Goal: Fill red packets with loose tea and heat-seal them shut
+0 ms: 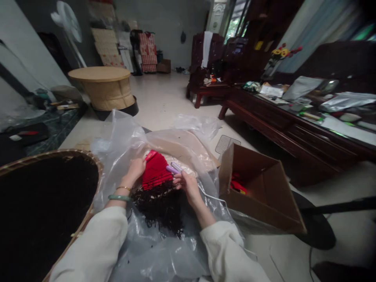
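A fan of red packets (155, 170) lies before me on clear plastic sheeting (158, 250). My left hand (136, 167) pinches the upper left corner of a red packet. In my right hand (186, 185) is a lavender flat iron (175, 168), with its two arms slightly apart and pointing at the packets' right edge. Its white cord (214, 197) runs off to the right. Dark, stringy dried pieces (161, 211) are heaped just below the packets, between my forearms. Whether the iron touches a packet, I cannot tell.
To my left stands a large woven basket (98, 168) full of dark material. An open cardboard box (264, 192) on the right holds some red packets (237, 183). Beyond are a wire rack (227, 143), a round-topped table (100, 73) and a long dark wooden table (282, 129).
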Available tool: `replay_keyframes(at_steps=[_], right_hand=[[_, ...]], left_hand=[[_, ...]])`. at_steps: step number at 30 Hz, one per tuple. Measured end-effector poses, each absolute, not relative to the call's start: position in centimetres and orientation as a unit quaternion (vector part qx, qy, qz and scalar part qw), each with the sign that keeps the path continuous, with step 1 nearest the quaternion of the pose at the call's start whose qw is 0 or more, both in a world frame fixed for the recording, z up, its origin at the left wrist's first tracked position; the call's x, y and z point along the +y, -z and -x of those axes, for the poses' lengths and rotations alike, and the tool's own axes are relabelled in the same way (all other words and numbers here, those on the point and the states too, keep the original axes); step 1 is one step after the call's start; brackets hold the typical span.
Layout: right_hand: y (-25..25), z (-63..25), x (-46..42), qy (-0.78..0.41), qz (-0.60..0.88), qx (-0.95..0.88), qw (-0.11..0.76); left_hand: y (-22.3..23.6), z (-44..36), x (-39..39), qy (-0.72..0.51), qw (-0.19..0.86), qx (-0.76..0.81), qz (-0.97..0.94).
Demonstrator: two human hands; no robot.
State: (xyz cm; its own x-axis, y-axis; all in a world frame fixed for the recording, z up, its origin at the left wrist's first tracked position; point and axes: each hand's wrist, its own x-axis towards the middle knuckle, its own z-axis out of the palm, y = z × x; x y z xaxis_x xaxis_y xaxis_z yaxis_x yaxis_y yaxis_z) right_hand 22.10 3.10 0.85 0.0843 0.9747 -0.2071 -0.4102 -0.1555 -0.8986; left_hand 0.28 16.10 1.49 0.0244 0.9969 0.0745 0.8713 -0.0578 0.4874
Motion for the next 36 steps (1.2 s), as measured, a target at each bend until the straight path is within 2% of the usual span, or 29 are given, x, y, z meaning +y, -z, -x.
replay_keyframes(at_steps=[5, 9, 11, 14, 17, 19, 30, 36], right_hand=[[-2.0, -24.3, 2.8, -0.552, 0.476, -0.329, 0.600], [-1.7, -24.7, 2.5, -0.531, 0.483, -0.366, 0.592], [-1.4, -24.1, 2.7, -0.509, 0.494, -0.404, 0.578], [-1.5, -22.6, 3.1, -0.385, 0.513, -0.495, 0.586], [-2.2, -21.3, 3.6, -0.246, 0.511, -0.589, 0.575], [-2.6, -20.7, 3.6, -0.200, 0.507, -0.633, 0.550], [-3.2, -19.8, 2.5, 0.012, 0.528, -0.675, 0.515], [-4.3, -20.4, 3.0, 0.024, 0.478, -0.755, 0.449]], left_hand=[[-3.0, -1.0, 15.1, -0.152, 0.115, 0.685, -0.703], [-4.2, -0.9, 13.2, -0.195, 0.086, 0.699, -0.682], [-4.4, -0.9, 11.4, -0.312, 0.141, 0.685, -0.643], [-4.1, -1.3, 7.9, -0.439, 0.290, 0.609, -0.594], [-3.6, -1.7, 4.7, -0.459, 0.376, 0.600, -0.537], [-3.4, -1.9, 3.2, -0.464, 0.405, 0.604, -0.505], [-2.6, -2.4, 1.2, -0.497, 0.459, 0.592, -0.437], [-2.9, -2.2, 0.9, -0.505, 0.415, 0.602, -0.458]])
